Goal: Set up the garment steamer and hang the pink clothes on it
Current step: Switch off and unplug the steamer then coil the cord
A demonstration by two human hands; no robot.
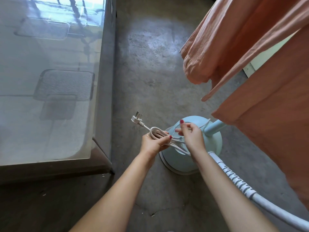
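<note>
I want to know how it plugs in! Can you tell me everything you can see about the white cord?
The white cord looks like smooth plastic, bundled in several long loops. The left hand grips the bundle while the right hand pinches its strands. Its flat white plug, metal prongs showing, sticks out up-left, unplugged. The bundle hangs above the pale blue steamer base.

single head cam, steep downward, close over hands [172,138] and floor [150,72]
</note>
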